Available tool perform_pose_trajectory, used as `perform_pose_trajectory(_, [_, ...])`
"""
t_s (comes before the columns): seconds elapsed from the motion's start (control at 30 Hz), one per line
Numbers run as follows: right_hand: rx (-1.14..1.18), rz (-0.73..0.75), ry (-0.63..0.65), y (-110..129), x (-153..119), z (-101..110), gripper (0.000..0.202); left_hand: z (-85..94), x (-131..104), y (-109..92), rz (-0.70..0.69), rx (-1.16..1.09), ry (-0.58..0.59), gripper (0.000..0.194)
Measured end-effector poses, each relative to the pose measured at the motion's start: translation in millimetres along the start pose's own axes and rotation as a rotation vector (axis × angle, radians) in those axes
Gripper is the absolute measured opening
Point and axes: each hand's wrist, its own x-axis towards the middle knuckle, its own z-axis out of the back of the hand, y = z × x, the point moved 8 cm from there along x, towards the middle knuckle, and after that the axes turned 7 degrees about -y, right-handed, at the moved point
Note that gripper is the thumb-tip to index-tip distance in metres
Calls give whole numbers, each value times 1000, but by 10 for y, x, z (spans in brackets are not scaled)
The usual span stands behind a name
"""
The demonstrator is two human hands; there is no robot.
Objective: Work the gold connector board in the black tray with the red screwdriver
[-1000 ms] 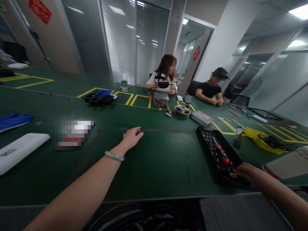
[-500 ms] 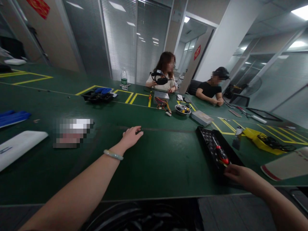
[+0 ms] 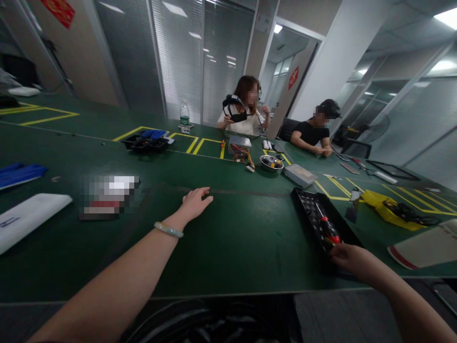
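My left hand (image 3: 196, 202) rests palm down on the green table, its fingers loosely stretched and holding nothing; a pale bangle circles the wrist. At the near end of a black tray (image 3: 303, 209), my right hand (image 3: 346, 257) is closed with thumb and fingers together. A small yellowish bit shows at its fingertips, but what it is I cannot make out. Inside the tray, just beyond those fingers, lies a red and black screwdriver (image 3: 330, 228), its shaft pointing away from me. Small dark pieces sit along the tray's left side.
Beyond the tray are a grey metal box (image 3: 300, 175), a metal bowl (image 3: 272, 163) of small parts and coloured wires (image 3: 243, 155). A yellow bag (image 3: 385, 209) with black cable lies right. Blue gloves (image 3: 21, 175) and a white packet (image 3: 32, 219) lie left. Two people sit across the table.
My right hand has shifted very slightly left at the tray's near end. My left hand stays put. Across the table, one person has raised a hand while holding a black headset.
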Motion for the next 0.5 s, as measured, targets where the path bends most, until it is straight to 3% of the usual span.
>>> perform_pose_trajectory(0.5, [-54,-147,31,113,-79,0,17,7,-21,-19,-7,-6,11,58])
